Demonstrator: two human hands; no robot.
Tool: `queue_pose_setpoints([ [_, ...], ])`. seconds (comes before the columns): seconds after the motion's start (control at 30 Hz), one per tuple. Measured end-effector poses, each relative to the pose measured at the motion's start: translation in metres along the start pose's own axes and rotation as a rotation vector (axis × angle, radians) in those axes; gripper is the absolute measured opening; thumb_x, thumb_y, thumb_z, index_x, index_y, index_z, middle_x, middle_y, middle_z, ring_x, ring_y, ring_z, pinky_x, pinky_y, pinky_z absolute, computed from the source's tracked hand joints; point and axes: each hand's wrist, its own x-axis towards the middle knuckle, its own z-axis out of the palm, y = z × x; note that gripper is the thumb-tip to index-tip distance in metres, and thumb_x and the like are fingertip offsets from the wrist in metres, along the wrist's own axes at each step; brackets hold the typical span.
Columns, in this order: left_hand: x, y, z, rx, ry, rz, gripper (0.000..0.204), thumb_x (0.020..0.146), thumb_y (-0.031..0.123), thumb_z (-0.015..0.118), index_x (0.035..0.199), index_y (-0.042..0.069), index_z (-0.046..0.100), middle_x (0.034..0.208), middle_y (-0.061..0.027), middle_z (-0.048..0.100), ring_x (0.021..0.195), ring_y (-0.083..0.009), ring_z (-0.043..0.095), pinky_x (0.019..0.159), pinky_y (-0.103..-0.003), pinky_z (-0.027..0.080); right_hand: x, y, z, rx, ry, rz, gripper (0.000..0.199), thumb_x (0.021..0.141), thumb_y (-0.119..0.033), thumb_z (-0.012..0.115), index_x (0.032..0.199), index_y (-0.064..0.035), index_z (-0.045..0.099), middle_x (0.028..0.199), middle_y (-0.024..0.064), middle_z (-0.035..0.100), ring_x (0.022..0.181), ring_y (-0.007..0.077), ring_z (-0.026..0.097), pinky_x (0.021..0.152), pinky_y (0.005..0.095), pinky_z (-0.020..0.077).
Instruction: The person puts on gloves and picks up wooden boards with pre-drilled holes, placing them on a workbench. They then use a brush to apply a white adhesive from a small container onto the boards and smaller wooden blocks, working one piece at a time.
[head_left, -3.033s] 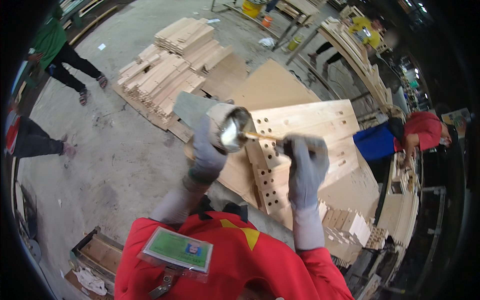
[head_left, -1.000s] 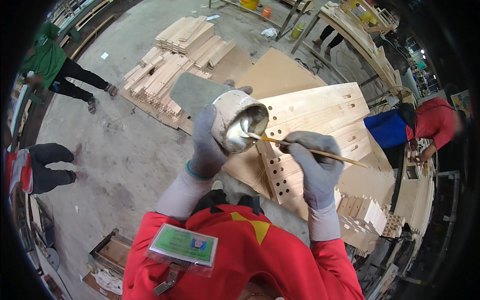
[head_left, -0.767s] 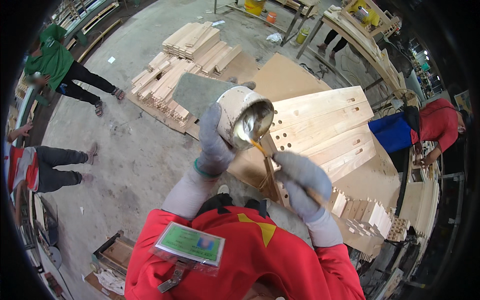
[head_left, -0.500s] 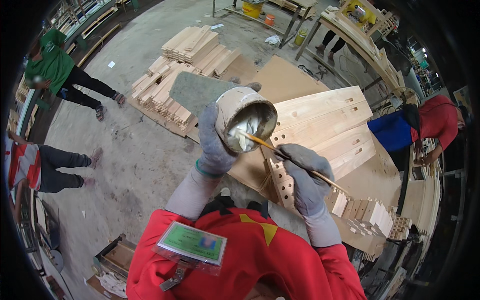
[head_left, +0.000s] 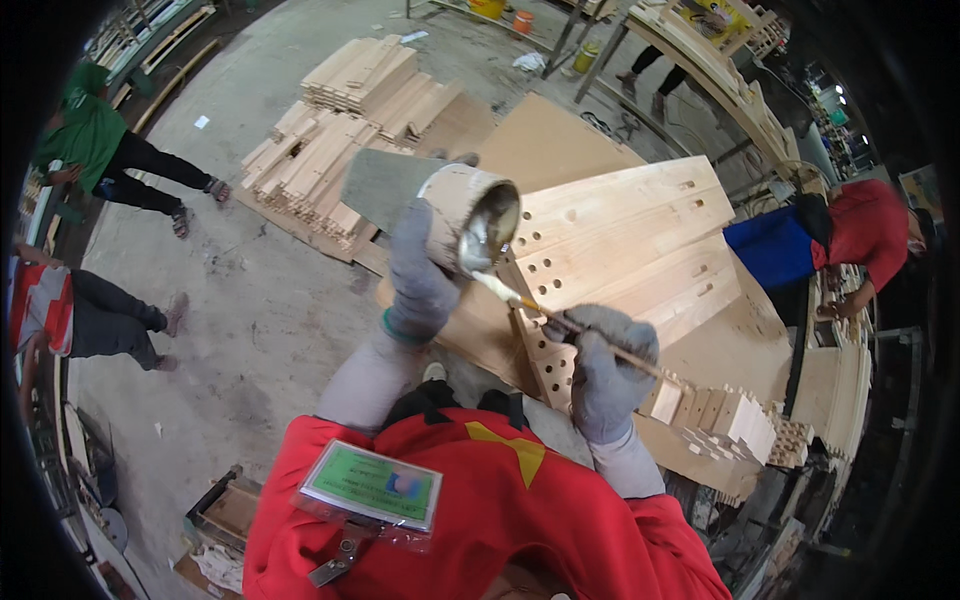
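Gloved left hand grips a tilted, stained cup, mouth turned right, white paste inside. Gloved right hand pinches a thin stick — white-coated tip at the cup's near rim. Drilled pale boards lie right of the cup, cardboard beyond — stacked wood strips far left, co-worker in red far right.

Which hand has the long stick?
The right hand holds the thin stick, white goo on its tip; the left hand has the round pot instead.
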Motion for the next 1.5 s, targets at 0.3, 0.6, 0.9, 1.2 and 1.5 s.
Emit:
queue_pose_setpoints([
  [0.3,-0.001,-0.018,-0.055,0.951,-0.112,0.435,0.054,0.068,-0.006,0.067,0.115,-0.003,0.041,0.113,-0.0136,0.052,0.105,-0.0229,0.053,0.091,-0.033,0.044,0.084,0.031,-0.051,-0.599,0.021,0.278,0.024,0.081,-0.021,0.065,0.082,0.0023,0.06,0.068,0.0082,0.063,0.065,0.0117,0.06,0.061,0.0239,0.0481],
  [0.6,-0.003,-0.018,-0.078,0.933,-0.045,0.495,0.053,0.071,-0.006,0.066,0.117,-0.005,0.04,0.116,-0.0156,0.052,0.108,-0.0235,0.052,0.093,-0.033,0.043,0.085,0.063,-0.041,-0.945,-0.171,0.177,0.027,0.081,-0.028,0.062,0.077,-0.0018,0.059,0.061,0.0104,0.059,0.056,0.0201,0.058,0.053,0.0307,0.043],
  [0.9,0.001,-0.01,-0.081,1.094,-0.019,0.568,0.048,0.07,-0.003,0.067,0.112,-0.004,0.046,0.108,-0.0134,0.056,0.1,-0.0232,0.056,0.086,-0.032,0.046,0.098,0.054,-0.054,-0.783,-0.079,0.205,0.028,0.081,-0.028,0.064,0.079,-0.0008,0.06,0.062,0.0068,0.06,0.056,0.012,0.055,0.055,0.0271,0.0439],
  [1.2,-0.002,-0.011,-0.073,1.095,-0.044,0.542,0.048,0.07,-0.003,0.067,0.113,-0.003,0.046,0.106,-0.0125,0.056,0.099,-0.0237,0.056,0.087,-0.031,0.045,0.092,0.062,-0.049,-0.965,-0.164,0.14,0.027,0.082,-0.027,0.062,0.078,-0.0007,0.057,0.06,0.0076,0.056,0.055,0.0164,0.051,0.054,0.0298,0.0408],
  [1.5,-0.005,-0.007,-0.046,0.856,-0.095,0.348,0.046,0.077,0.003,0.064,0.118,-0.003,0.043,0.115,-0.0149,0.053,0.105,-0.0241,0.054,0.09,-0.032,0.044,0.086,0.038,-0.053,-0.748,-0.005,0.234,0.026,0.08,-0.024,0.064,0.083,0.0018,0.06,0.063,0.0075,0.059,0.063,0.0126,0.057,0.06,0.0265,0.0453],
])
